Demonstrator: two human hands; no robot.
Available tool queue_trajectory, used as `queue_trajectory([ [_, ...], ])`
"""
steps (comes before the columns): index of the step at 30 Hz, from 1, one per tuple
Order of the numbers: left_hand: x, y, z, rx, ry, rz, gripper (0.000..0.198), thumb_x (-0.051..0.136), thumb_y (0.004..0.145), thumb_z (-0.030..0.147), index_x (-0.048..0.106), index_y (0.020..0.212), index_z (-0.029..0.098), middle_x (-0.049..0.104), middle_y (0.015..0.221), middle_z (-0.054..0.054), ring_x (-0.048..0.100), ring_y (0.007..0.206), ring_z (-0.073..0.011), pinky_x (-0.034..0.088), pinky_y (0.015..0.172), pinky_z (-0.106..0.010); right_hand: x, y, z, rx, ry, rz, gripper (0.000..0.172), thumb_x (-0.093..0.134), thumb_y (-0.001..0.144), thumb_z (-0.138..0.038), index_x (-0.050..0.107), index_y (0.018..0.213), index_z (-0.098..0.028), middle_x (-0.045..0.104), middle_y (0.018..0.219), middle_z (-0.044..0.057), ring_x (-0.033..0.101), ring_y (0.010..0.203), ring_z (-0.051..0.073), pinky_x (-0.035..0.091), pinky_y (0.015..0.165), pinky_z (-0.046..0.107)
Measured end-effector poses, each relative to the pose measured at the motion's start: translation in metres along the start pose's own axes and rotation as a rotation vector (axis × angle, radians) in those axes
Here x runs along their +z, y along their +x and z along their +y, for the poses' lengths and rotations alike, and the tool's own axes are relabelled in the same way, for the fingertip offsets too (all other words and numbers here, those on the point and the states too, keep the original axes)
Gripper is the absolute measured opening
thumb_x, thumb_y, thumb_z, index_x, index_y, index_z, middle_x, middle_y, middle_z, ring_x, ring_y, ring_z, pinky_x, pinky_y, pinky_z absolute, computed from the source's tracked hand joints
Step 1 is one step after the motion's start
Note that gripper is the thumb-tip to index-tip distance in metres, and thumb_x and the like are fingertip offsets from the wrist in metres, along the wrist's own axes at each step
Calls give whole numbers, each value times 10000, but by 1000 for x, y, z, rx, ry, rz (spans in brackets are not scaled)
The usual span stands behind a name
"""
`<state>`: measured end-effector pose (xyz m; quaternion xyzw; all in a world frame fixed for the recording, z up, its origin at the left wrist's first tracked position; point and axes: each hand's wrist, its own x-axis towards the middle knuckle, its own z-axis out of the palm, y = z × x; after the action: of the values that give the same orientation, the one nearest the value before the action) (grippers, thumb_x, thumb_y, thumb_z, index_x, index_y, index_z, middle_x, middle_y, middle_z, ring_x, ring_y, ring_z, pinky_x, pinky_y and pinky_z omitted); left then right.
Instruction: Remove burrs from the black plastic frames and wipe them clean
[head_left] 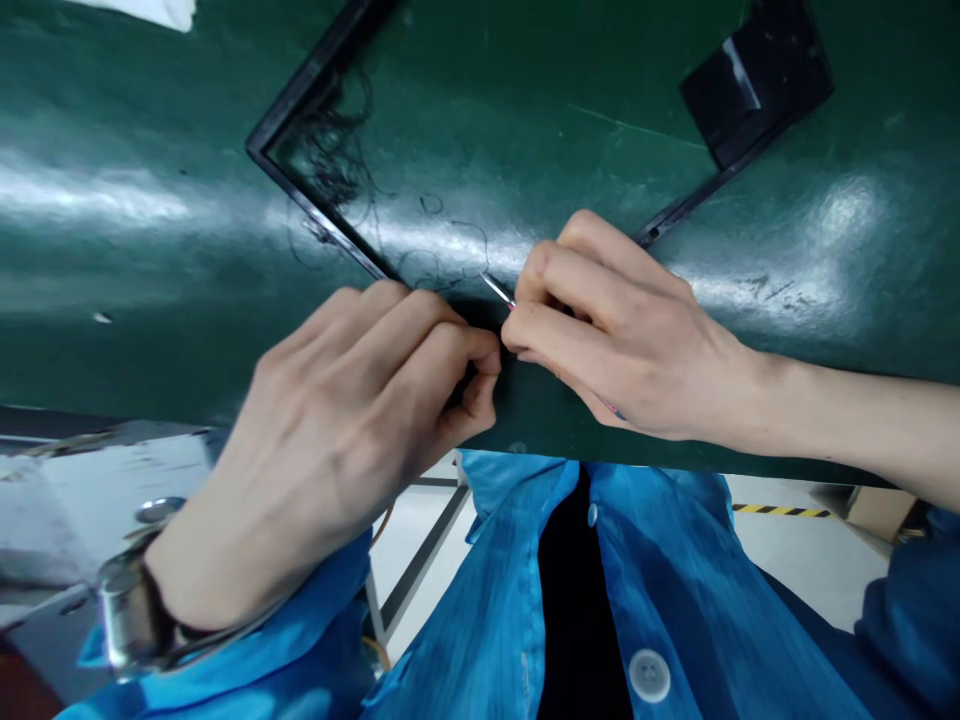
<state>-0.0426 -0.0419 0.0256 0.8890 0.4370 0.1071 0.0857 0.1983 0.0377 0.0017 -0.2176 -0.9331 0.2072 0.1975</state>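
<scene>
A thin tool with a bright metal tip (496, 290) and a bit of pink at its base pokes out of my right hand (622, 330), whose fingers are closed around it. Most of that tool is hidden. Close beside it, my left hand (367, 390) is closed, thumb and forefinger pinched together at the near part of a black frame (322, 215). Whatever is in that pinch is hidden by the fingers. The slim frame lies on the green work surface, with one corner to the left and one side running out past my right hand.
Thin black curled shavings (330, 160) lie inside the frame's left corner, with more strands near my fingers. A flat black piece (757, 90) rests at the frame's right corner. White material (150, 8) is at the upper left. The green table's (600, 440) near edge runs in front of my body.
</scene>
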Motion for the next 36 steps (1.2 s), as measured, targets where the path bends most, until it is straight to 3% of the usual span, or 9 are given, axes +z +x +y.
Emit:
queue_trajectory([
  [6, -5, -9, 2, -189, -109, -2, 78, 663, 1134, 217, 619, 1096, 268, 694, 1035, -23, 617, 930, -210, 523, 839, -369, -2, 0, -1, 52, 84, -33, 621, 161, 1198, -150, 746, 990, -138, 718, 1013, -3, 750, 1151, 130, 654, 971, 271],
  [8, -6, -9, 1, -190, -129, 3, 56, 689, 1131, 237, 639, 1136, 261, 729, 1096, -37, 656, 965, -214, 543, 863, -378, -2, 0, -1, 47, 76, -30, 621, 172, 1198, -146, 759, 996, -137, 714, 998, -3, 751, 1146, 131, 656, 984, 274],
  [13, -3, -2, -2, -67, -145, -3, 63, 652, 1160, 260, 618, 1107, 254, 688, 999, -11, 571, 852, -190, 483, 773, -361, -3, 0, 0, 67, 110, -88, 672, 115, 1178, -127, 759, 985, -130, 709, 1029, 9, 742, 1174, 137, 654, 1036, 318],
  [18, -6, 4, -2, -61, -136, -19, 89, 630, 1173, 269, 596, 1092, 262, 653, 980, -8, 531, 838, -188, 455, 763, -364, -5, 5, -3, 120, 138, -187, 654, 111, 1175, -117, 735, 981, -134, 718, 1141, 36, 728, 1203, 151, 661, 1056, 350],
  [23, -12, 6, 1, -5, -84, -100, 165, 544, 1187, 256, 546, 1022, 266, 583, 917, 1, 463, 774, -196, 406, 706, -374, -4, 6, -5, 139, 135, -113, 671, 98, 1154, -91, 743, 972, -133, 718, 1063, 17, 745, 1167, 134, 654, 1023, 313],
  [27, -6, 5, 3, -15, 3, -69, 243, 454, 1176, 202, 459, 947, 283, 466, 838, 18, 386, 719, -208, 343, 668, -394, -4, 7, -5, 125, 119, -98, 680, 88, 1136, -91, 738, 940, -126, 711, 1012, 0, 757, 1149, 121, 642, 992, 287],
  [36, -3, 2, -1, -3, -73, -31, 178, 615, 1123, 159, 529, 1016, 272, 526, 894, 14, 463, 793, -192, 431, 716, -349, -4, 5, -4, 125, 113, -103, 605, 170, 1159, -102, 704, 876, -133, 722, 1008, -1, 763, 1174, 129, 647, 1027, 277],
])
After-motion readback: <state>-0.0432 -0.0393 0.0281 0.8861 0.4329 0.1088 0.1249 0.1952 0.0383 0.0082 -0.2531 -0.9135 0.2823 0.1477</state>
